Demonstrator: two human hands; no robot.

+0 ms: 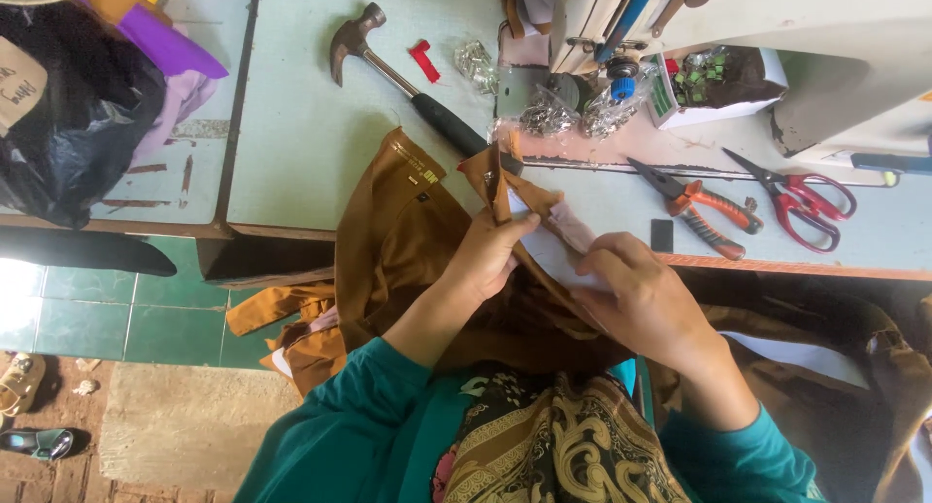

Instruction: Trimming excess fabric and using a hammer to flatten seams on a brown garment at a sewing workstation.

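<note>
My left hand (485, 255) was clamped on the brown trousers (403, 236), thumb pressed over the folded waistband near its raised tip. My right hand (646, 304) was closed on the same fold from the other side, fingers curled over the pale lining (558, 246). The trousers hung off the table's (301, 124) front edge and down into my lap. On the table behind the trousers lay a hammer (408, 81), its black grip touching the cloth. Right of the trousers lay orange-handled pliers (694, 207), and beyond them red-handled scissors (801, 202). Small bags of metal bits (573, 110) sat just behind the trousers' raised tip, by the sewing machine (777, 37).
</note>
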